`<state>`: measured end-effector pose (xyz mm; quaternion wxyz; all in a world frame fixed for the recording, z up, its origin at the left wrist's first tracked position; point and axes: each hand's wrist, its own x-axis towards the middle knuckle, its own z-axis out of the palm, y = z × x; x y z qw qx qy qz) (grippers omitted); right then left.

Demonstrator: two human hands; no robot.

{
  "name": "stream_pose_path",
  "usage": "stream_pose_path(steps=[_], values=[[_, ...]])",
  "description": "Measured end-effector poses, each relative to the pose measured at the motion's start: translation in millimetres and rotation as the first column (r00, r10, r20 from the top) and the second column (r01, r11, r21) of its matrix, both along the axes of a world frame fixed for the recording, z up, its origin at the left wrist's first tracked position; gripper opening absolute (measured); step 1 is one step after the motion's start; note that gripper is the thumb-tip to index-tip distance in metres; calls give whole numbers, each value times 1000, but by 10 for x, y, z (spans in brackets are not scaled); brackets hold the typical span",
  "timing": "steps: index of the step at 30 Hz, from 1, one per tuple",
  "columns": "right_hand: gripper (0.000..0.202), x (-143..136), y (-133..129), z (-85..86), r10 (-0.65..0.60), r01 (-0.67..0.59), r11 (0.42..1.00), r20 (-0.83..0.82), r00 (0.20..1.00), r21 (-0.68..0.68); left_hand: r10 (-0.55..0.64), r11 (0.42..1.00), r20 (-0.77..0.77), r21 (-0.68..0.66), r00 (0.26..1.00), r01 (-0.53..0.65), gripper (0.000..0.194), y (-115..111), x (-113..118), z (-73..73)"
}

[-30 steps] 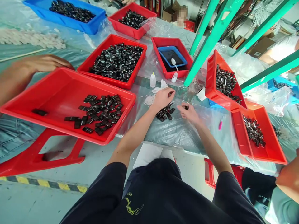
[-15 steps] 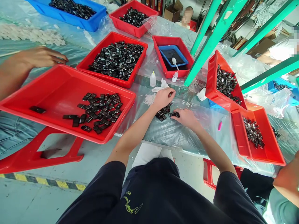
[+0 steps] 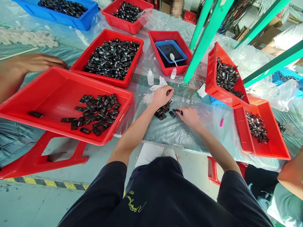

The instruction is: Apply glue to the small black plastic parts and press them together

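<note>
My left hand [image 3: 161,96] is closed above the plastic-covered table, its fingers curled round a small black plastic part [image 3: 169,92]. Just beneath it lies a little pile of the same glossy black parts [image 3: 162,113]. To the right, my right hand [image 3: 190,116] rests low over the table with thumb and fingers pinched on another black part [image 3: 180,112]. One loose black part [image 3: 172,114] lies between the pile and my right fingertips. Small whitish pieces [image 3: 148,98] are heaped beside my left wrist, and a few more [image 3: 188,101] lie beyond my right hand.
A red tray [image 3: 56,85] of black parts juts over the table edge at left, near another person's hand [image 3: 40,63]. Beyond stand a fuller red bin [image 3: 131,75], dropper bottle [image 3: 150,78] and green post [image 3: 196,56]. A pink-handled tool [image 3: 222,122] and red bins [image 3: 272,126] are at right.
The view has shifted slightly. My right hand has drawn back a little from the pile, and a loose black part now shows apart from its fingers. My left hand keeps its grip.
</note>
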<state>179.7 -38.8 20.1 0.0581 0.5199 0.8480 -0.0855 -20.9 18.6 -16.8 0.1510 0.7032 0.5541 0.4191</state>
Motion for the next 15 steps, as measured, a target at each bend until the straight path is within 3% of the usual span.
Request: stream_pose_path(steps=[8, 15], values=[[62, -208, -164, 10, -12, 11, 1000, 52, 999, 23, 2, 1000, 7, 6, 1000, -2, 22, -1, -4, 3], [41, -175, -169, 17, 44, -44, 999, 103, 994, -7, -6, 1000, -4, 9, 1000, 7, 22, -12, -5, 16]])
